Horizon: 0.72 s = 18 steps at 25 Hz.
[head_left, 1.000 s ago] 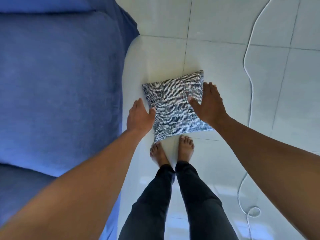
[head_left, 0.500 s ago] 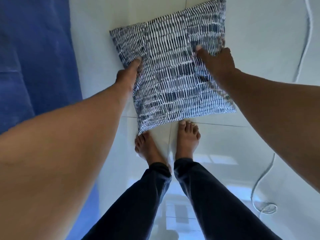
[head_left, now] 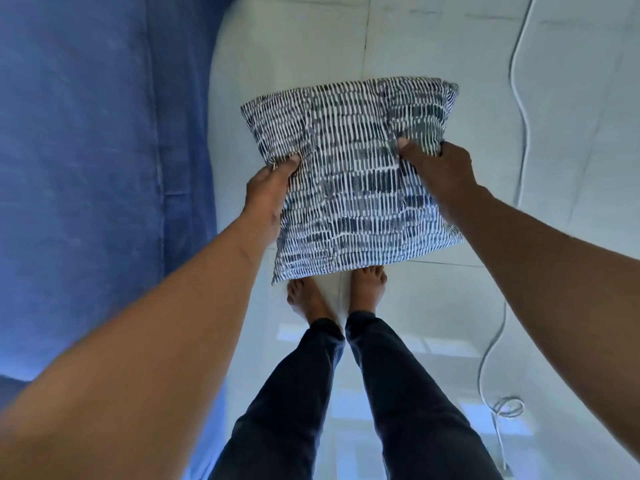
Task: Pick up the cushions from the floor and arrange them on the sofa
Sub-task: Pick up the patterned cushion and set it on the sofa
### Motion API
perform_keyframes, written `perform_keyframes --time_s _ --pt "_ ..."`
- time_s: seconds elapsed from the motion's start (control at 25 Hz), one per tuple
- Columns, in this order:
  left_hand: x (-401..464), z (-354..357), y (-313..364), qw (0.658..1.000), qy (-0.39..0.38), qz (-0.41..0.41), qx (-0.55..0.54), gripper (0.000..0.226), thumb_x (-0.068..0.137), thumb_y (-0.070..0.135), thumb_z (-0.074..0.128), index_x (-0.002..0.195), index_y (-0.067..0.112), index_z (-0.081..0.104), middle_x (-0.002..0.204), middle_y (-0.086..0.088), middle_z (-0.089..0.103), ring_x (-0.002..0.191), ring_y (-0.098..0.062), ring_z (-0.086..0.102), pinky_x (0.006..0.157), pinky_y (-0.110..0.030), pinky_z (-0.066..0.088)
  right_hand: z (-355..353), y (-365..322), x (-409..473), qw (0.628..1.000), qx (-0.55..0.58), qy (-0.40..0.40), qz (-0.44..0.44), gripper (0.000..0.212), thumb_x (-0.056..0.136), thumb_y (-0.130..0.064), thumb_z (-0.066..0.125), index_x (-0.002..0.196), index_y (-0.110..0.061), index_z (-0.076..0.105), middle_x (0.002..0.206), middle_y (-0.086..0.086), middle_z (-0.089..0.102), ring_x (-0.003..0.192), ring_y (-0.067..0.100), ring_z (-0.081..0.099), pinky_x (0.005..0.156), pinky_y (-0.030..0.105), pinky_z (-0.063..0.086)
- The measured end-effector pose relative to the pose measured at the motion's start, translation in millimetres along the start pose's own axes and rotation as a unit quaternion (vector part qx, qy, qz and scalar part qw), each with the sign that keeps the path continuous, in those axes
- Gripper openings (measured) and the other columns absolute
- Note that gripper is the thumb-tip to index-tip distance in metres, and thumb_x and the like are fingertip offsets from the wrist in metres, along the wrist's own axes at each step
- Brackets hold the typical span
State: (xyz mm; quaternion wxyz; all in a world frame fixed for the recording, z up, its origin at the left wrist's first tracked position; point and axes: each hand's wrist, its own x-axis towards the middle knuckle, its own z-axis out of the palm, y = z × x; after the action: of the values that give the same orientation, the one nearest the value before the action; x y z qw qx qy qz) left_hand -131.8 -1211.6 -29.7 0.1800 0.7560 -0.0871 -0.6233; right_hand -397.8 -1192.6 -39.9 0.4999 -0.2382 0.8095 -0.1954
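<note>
Blue fabric of the sofa (head_left: 86, 168) fills the left side of the view, running from near to far. Pale glossy floor tiles (head_left: 571, 168) cover the right side, with grout lines crossing at the far end. One cushion (head_left: 349, 174), square, patterned in dark blue and white dashes, is held up in front of the person, above the tiles and right of the sofa edge; its near edge overlaps the toes in the view. The left hand (head_left: 268, 192) grips the cushion's left edge, thumb pressed on the top face, fingers clenched into the fabric. The right hand (head_left: 438, 168) grips the right edge the same way, thumb on top, fabric puckered around it. Dark trousers (head_left: 346, 393) and two bare feet (head_left: 367, 289) stand on the tiles near the camera. A thin white cable (head_left: 523, 109) trails along the floor at right, ending in a small loop at the near end.
</note>
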Motion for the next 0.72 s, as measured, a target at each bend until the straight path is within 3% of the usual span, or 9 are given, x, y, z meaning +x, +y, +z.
perform_keyframes --time_s 0.08,0.2,0.24,0.36,0.48,0.6,0.72 --pt "-60 -16 27 1.000 -0.012 0.019 -0.019 0.011 0.093 0.031 0.079 0.098 0.024 0.074 0.099 0.005 0.085 0.099 -0.018 0.079 0.103 -0.045 0.058 -28 -44 -47 1.000 0.007 0.003 -0.018 0.050 0.067 -0.073 0.077 0.068 -0.026 0.059 0.044 -0.020 0.051 0.039 -0.003 0.043 0.060 0.027 0.037" --pt "-139 -36 68 0.998 -0.029 0.059 -0.025 0.010 0.093 0.033 0.079 0.096 0.027 0.071 0.073 0.020 0.081 0.073 -0.002 0.079 0.080 -0.031 0.061 -64 -104 -109 0.998 0.006 -0.013 -0.058 0.068 0.062 -0.079 0.073 0.098 -0.021 0.073 0.075 -0.013 0.068 0.063 0.004 0.058 0.066 0.024 0.043" --pt "-171 -46 84 0.996 -0.032 0.075 -0.023 0.013 0.093 0.035 0.079 0.100 0.027 0.071 0.077 0.020 0.082 0.078 -0.003 0.079 0.077 -0.029 0.060 -76 -128 -132 0.997 0.002 -0.020 -0.075 0.068 0.064 -0.079 0.073 0.102 -0.022 0.073 0.081 -0.011 0.070 0.068 0.006 0.060 0.067 0.023 0.043" --pt "-247 -73 122 0.994 -0.024 0.099 -0.042 0.043 0.091 0.038 0.080 0.129 0.022 0.071 0.117 0.003 0.082 0.113 -0.022 0.075 0.098 -0.042 0.060 -106 -188 -191 0.992 -0.012 -0.023 -0.123 0.050 0.078 -0.070 0.075 0.102 -0.028 0.069 0.085 -0.009 0.069 0.072 0.009 0.061 0.065 0.025 0.042" --pt "-306 -100 146 0.988 -0.019 0.132 -0.071 0.038 0.091 0.036 0.080 0.125 0.021 0.073 0.116 0.000 0.082 0.117 -0.028 0.074 0.093 -0.040 0.063 -121 -232 -239 0.987 -0.018 -0.036 -0.157 0.065 0.080 -0.069 0.075 0.122 -0.022 0.064 0.100 -0.007 0.068 0.089 0.017 0.062 0.075 0.029 0.046" --pt "-355 -134 164 0.980 -0.003 0.168 -0.103 0.057 0.091 0.034 0.081 0.140 0.012 0.065 0.135 -0.011 0.074 0.126 -0.035 0.068 0.111 -0.055 0.053 -125 -281 -283 0.977 -0.022 -0.069 -0.202 0.064 0.080 -0.067 0.077 0.126 -0.026 0.061 0.110 -0.007 0.071 0.101 0.018 0.066 0.089 0.035 0.052" --pt "-378 -177 178 0.970 0.015 0.194 -0.148 0.035 0.093 0.024 0.080 0.124 0.012 0.072 0.125 -0.017 0.078 0.117 -0.038 0.073 0.105 -0.055 0.057 -110 -328 -313 0.964 -0.030 -0.095 -0.248 0.060 0.080 -0.060 0.081 0.126 -0.028 0.061 0.114 -0.008 0.071 0.105 0.018 0.068 0.095 0.037 0.053"
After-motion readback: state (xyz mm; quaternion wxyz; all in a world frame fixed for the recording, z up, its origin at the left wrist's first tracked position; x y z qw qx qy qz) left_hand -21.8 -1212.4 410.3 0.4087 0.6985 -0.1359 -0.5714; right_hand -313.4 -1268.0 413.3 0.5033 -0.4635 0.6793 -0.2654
